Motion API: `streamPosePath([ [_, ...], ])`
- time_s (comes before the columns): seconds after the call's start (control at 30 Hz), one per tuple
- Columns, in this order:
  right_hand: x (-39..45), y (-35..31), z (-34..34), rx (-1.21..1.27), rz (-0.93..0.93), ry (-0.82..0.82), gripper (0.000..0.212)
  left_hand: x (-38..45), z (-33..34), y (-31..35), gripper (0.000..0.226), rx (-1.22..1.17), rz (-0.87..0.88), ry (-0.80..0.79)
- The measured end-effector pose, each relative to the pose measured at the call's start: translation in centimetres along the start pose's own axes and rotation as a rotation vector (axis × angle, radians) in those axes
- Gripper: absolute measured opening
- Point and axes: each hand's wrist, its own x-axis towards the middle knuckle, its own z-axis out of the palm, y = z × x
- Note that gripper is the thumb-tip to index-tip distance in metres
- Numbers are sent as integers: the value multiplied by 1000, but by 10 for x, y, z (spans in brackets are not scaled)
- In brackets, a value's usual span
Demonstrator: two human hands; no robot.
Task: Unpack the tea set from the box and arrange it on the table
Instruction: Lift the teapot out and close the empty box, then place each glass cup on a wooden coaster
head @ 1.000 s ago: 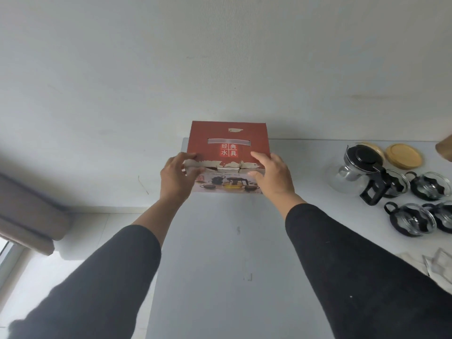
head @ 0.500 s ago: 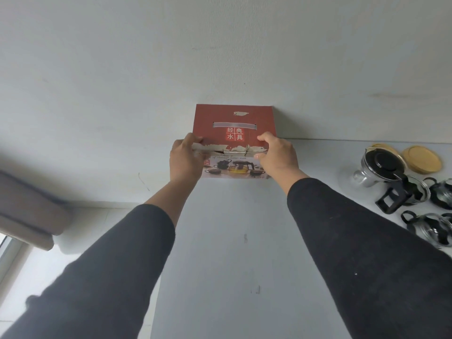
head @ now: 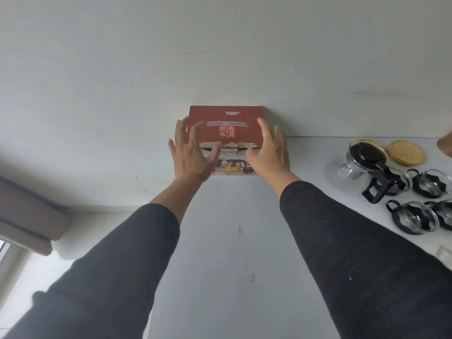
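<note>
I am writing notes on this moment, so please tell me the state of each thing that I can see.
Box: closed, against the wall.
Left hand: open, fingers spread.
Right hand: open, fingers spread.
Teapot: unpacked, lid on.
Cups: unpacked, upright beside the teapot.
Wooden lid: lying flat.

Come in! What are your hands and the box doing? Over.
Left hand and right hand open, fingers spread at the box. Box shut, against the wall. Teapot and cups out. Nothing in the way.
</note>
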Motion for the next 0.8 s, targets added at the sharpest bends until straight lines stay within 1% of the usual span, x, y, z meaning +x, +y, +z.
streamPosePath([
  [0.1,-14,3,-16,59,-26,92,71,-6,-1,21,48,-75,36,38],
  [0.33,-53,35,-71,11,-28,144,64,-33,8,89,37,-275,80,36],
  [0.53,-69,81,-140,-81,-92,228,60,-58,14,168,37,-301,137,7],
  [0.63,-77,109,-179,-66,-85,272,58,-75,23,214,38,-307,154,-13],
  [0.8,-96,169,-244,-50,-35,281,54,-122,47,293,38,-340,165,-39],
])
